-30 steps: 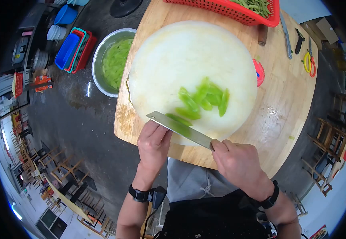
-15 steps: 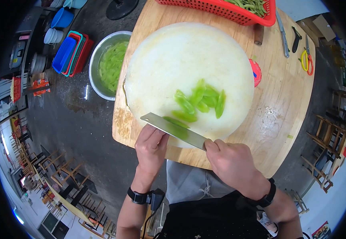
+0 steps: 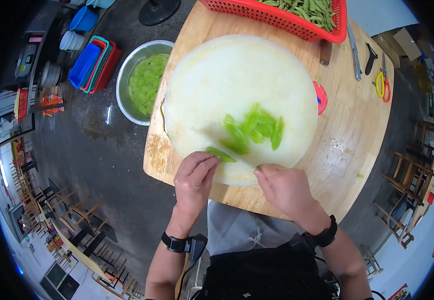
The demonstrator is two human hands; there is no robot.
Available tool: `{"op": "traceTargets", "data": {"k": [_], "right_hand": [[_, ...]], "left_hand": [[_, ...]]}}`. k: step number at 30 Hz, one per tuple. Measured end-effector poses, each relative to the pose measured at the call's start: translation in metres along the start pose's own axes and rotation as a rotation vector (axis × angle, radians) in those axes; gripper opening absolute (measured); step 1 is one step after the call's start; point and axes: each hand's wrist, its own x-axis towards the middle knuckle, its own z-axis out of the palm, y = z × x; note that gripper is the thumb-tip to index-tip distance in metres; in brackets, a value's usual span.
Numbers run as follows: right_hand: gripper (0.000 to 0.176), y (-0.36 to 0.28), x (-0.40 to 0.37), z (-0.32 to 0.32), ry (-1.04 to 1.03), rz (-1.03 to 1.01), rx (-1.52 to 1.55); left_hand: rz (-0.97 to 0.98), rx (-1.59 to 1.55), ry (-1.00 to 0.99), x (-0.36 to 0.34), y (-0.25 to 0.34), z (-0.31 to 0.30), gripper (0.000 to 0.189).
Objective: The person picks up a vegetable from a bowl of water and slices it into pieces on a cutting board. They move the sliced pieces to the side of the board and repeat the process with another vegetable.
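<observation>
My right hand is closed round the handle of a cleaver, whose blade is blurred and seen nearly edge-on over the lower part of the round white cutting board. At the board's lower left edge, my left hand has its fingers pressed together on a green vegetable piece. Just above the blade lie several pale green slices in a loose group.
A red basket of green pods is at the wooden table's far edge. A knife, a peeler and scissors lie at the right. Left of the table stands a metal bowl of green slices in water.
The cleaver has turned from showing its broad face to nearly edge-on. My left fingers have moved slightly up and right onto the green piece, and my right hand has shifted slightly left and up.
</observation>
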Motion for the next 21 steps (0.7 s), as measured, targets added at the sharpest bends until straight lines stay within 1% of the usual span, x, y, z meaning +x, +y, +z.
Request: {"op": "traceTargets", "data": {"k": [1,2,4,5,7,8,10,11,13,14,16,20,21], "right_hand": [[0.013,0.002,0.0,-0.006,0.045,0.045,0.109],[0.013,0.001,0.001,-0.013,0.047,0.041,0.108],[0.021,-0.002,0.0,-0.026,0.114,0.19,0.299],[0.021,-0.001,-0.003,-0.026,0.11,0.188,0.299],[0.018,0.002,-0.01,-0.026,0.109,0.387,0.461],[0.018,0.004,-0.01,-0.026,0.109,0.386,0.459],[0.017,0.008,-0.008,-0.026,0.121,0.353,0.31],[0.017,0.005,-0.009,-0.026,0.122,0.351,0.31],[0.016,-0.003,-0.013,-0.026,0.236,0.326,0.353],[0.016,-0.005,-0.014,-0.027,0.232,0.328,0.357],[0.015,-0.004,-0.011,-0.032,0.16,0.228,0.198],[0.012,-0.015,-0.017,-0.027,0.153,0.151,0.143],[0.011,-0.016,-0.018,-0.025,0.14,0.084,0.09]], "left_hand": [[-0.031,-0.013,0.005,-0.001,0.001,0.0,0.019],[-0.031,-0.012,0.009,0.001,0.001,0.0,0.019],[0.014,0.003,0.027,0.001,0.001,0.0,0.018],[0.01,0.003,0.028,0.001,0.0,-0.001,0.018],[0.027,0.032,0.016,0.001,-0.002,0.0,0.019],[0.026,0.031,0.019,0.002,-0.002,-0.001,0.019],[0.018,0.006,0.024,0.003,-0.001,0.0,0.02],[0.018,0.006,0.026,0.003,-0.002,0.0,0.02],[0.01,-0.004,0.024,0.002,-0.002,0.0,0.02],[0.007,-0.002,0.02,-0.001,-0.002,0.0,0.02],[-0.045,-0.018,0.025,-0.001,0.0,0.001,0.021],[-0.03,-0.019,0.032,-0.001,-0.001,0.001,0.021],[-0.025,-0.016,0.03,0.0,-0.001,0.001,0.02]]}}
